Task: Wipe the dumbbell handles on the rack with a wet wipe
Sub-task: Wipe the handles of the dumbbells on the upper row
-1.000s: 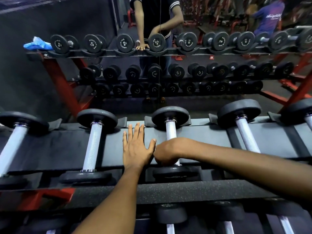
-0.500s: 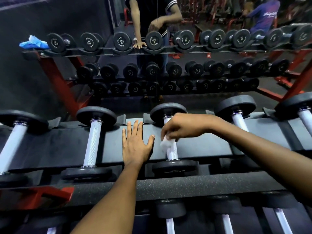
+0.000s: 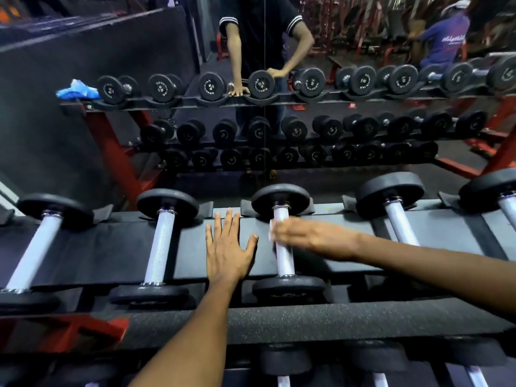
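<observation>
Handle (image 3: 282, 248) mid-frame under blurred right hand (image 3: 300, 236) pinching wipe (image 3: 270, 231); left hand (image 3: 227, 251) flat on rack (image 3: 111, 252), fingers straight

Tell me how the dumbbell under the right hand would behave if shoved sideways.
The black-ended, chrome-handled dumbbell probably would barely move: its round ends sit in the rack's cradles. It looks heavy for its size. On a flat surface it would likely roll. The knurled handle should resist slipping.
</observation>
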Demonstrator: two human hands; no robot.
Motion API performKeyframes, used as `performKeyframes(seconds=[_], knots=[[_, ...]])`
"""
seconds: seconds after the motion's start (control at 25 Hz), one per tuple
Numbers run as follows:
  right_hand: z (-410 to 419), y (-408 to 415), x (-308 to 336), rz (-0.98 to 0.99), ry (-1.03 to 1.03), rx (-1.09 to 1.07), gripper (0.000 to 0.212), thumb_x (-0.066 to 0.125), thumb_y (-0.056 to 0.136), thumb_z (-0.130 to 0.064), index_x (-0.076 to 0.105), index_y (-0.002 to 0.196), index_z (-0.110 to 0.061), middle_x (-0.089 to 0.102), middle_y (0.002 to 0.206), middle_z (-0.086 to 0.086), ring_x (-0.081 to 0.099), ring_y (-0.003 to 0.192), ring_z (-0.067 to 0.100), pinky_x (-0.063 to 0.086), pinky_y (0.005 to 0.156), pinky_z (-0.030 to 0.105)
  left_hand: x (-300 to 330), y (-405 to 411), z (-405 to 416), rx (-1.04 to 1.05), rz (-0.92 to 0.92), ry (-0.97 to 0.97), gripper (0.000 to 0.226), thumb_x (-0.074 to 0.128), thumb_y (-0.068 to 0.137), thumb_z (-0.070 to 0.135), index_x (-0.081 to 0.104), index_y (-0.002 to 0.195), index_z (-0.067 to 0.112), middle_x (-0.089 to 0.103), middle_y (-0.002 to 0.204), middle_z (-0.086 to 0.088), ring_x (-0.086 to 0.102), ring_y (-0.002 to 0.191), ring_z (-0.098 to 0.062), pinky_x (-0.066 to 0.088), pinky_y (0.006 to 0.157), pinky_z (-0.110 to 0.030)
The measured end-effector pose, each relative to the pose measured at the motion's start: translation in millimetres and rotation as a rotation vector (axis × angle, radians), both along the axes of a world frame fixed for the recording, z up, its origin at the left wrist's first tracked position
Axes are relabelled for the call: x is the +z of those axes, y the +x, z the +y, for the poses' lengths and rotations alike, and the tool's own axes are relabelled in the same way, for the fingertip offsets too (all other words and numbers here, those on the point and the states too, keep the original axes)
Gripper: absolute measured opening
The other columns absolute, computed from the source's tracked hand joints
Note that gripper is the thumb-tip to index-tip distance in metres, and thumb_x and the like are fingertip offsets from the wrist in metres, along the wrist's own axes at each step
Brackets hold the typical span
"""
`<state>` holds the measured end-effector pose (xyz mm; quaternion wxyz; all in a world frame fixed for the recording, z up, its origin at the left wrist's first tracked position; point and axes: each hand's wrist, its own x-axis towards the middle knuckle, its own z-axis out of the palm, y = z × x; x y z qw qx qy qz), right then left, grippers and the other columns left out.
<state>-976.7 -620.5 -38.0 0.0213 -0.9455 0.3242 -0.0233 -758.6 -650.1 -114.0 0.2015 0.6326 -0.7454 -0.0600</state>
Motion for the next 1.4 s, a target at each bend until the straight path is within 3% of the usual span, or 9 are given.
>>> performKeyframes(seconds=[0.16,0.28,0.44,0.64,0.76,0.88,1.04,1.2,1.4], knots=[[-10,-1,17,0.042,0.053,0.098,0.041,0.028,0.103,-0.022,0.057,0.127,-0.005,0.057,0.131,0.011,0.051,0.123,0.021,0.038,0.108,0.034,2,0,-1,0.003,0.016,0.006,0.069,0.035,0.096,0.057,0.017,0.154,0.024,0.01,0.163,0.005,-0.009,0.149,-0.012,-0.012,0.12,-0.034],[-19,-2,14,-0.095,-0.084,0.031,0.053,0.013,0.104,-0.02,0.058,0.124,-0.001,0.056,0.13,0.017,0.052,0.123,0.028,0.032,0.111,0.031,0,1,2,0.006,0.038,0.01,0.069,0.035,0.096,0.057,0.018,0.154,0.025,0.011,0.162,0.007,-0.009,0.149,-0.01,-0.011,0.121,-0.034],[4,3,-4,0.059,0.098,0.242,0.04,0.027,0.102,-0.014,0.055,0.126,0.004,0.055,0.131,0.018,0.042,0.127,0.022,0.025,0.114,0.026,-2,1,-2,0.015,0.03,0.0,0.07,0.033,0.096,0.058,0.014,0.155,0.027,0.008,0.162,0.009,-0.012,0.148,-0.008,-0.012,0.12,-0.034],[-5,-8,4,-0.038,-0.023,0.047,0.046,0.017,0.101,-0.007,0.052,0.13,0.001,0.049,0.138,0.018,0.042,0.131,0.026,0.015,0.116,0.019,0,1,0,0.011,0.041,-0.001,0.068,0.034,0.096,0.057,0.016,0.155,0.027,0.01,0.162,0.008,-0.011,0.149,-0.009,-0.013,0.12,-0.032],[4,-3,-4,0.058,0.026,0.268,0.045,0.021,0.103,-0.014,0.057,0.125,0.001,0.055,0.131,0.017,0.047,0.124,0.025,0.019,0.114,0.018,1,2,-1,0.015,0.042,-0.009,0.068,0.035,0.096,0.057,0.016,0.155,0.027,0.009,0.163,0.008,-0.01,0.149,-0.009,-0.013,0.12,-0.032],[-24,0,19,-0.086,-0.187,0.037,0.043,0.026,0.096,-0.005,0.065,0.114,-0.001,0.063,0.119,0.015,0.058,0.114,0.029,0.035,0.108,0.024,0,1,0,0.012,0.046,0.001,0.068,0.034,0.096,0.057,0.017,0.154,0.027,0.011,0.162,0.008,-0.009,0.149,-0.009,-0.013,0.12,-0.032],[-6,40,16,0.295,0.217,0.194,0.033,0.041,0.085,-0.002,0.065,0.106,-0.008,0.063,0.11,0.01,0.058,0.106,0.028,0.049,0.088,0.039,2,2,-2,0.012,0.044,-0.001,0.068,0.035,0.096,0.057,0.016,0.154,0.028,0.011,0.162,0.009,-0.009,0.149,-0.009,-0.015,0.118,-0.03],[-40,62,42,0.525,-0.064,-0.085,0.028,0.043,0.086,-0.005,0.064,0.104,-0.005,0.064,0.109,0.012,0.06,0.104,0.031,0.048,0.089,0.041,-2,3,-1,0.006,0.038,-0.009,0.067,0.033,0.096,0.057,0.019,0.154,0.027,0.014,0.162,0.008,-0.007,0.149,-0.01,-0.014,0.119,-0.031],[-27,89,35,0.764,0.355,-0.104,0.025,0.043,0.092,-0.011,0.063,0.1,0.002,0.065,0.102,0.018,0.052,0.078,0.029,0.044,0.071,0.031,-5,2,-4,0.011,0.039,-0.015,0.071,0.028,0.092,0.061,0.02,0.154,0.027,0.016,0.162,0.008,-0.006,0.149,-0.01,-0.013,0.119,-0.03]])
